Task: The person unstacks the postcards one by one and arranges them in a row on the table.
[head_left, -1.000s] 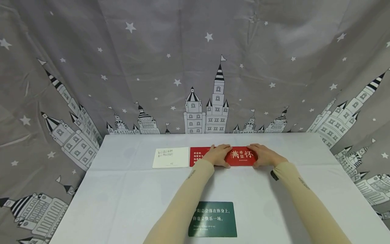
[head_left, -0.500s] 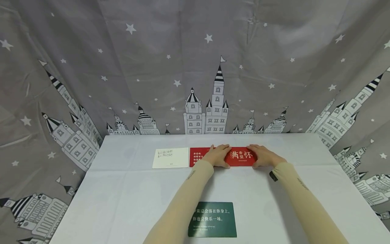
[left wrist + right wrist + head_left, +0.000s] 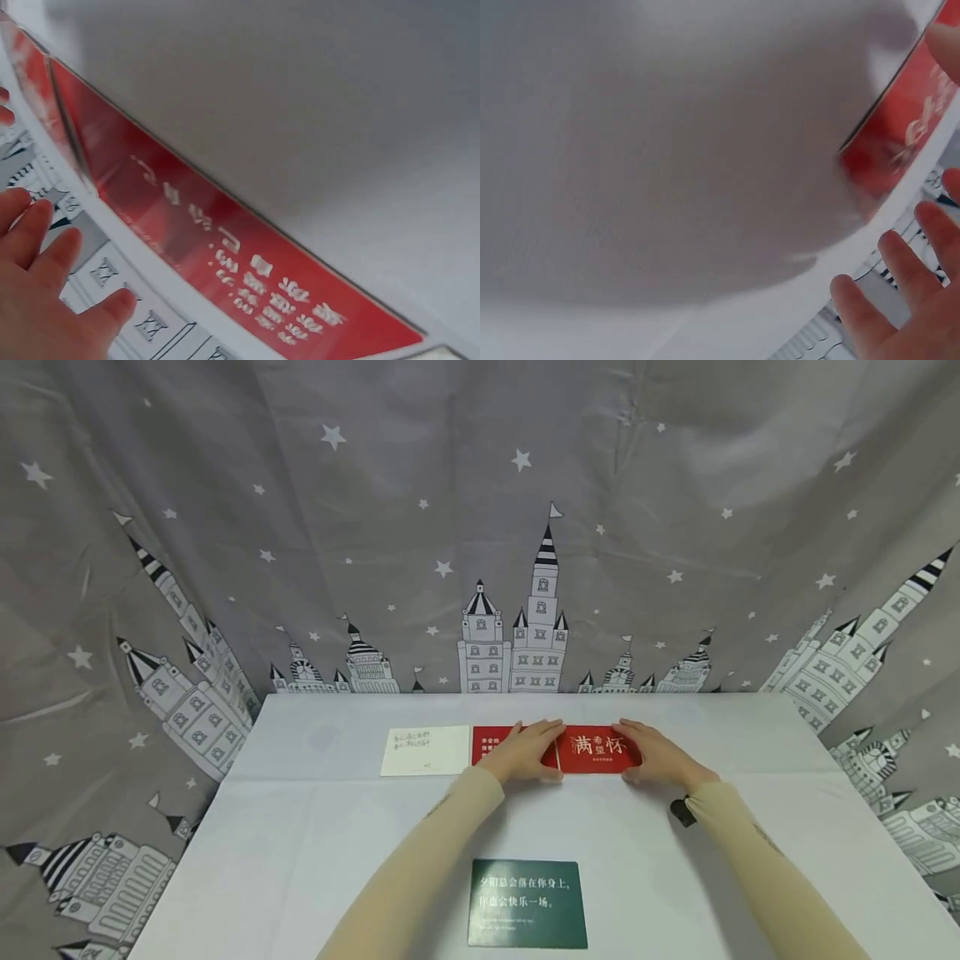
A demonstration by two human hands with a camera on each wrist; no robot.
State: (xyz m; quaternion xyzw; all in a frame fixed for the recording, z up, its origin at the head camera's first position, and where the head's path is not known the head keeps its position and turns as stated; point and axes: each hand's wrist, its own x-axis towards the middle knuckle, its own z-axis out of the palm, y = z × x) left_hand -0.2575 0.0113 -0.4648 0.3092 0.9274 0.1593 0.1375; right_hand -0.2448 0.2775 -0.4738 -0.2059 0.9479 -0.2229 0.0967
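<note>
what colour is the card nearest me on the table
Dark green card with white lettering, clearest in the head view.

A makeshift recording set-up rather than a lived-in room: a grey curtain [image 3: 480, 527] printed with stars and castles hangs as backdrop directly behind a table [image 3: 300, 827] draped in plain white cloth, closing off everything beyond.

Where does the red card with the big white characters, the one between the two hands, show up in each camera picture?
Head: red card at table centre, between left hand and right hand.
Left wrist: only a sliver at the top left, beyond the other red card.
Right wrist: upper right edge.
Shared landmark: the white table.
</note>
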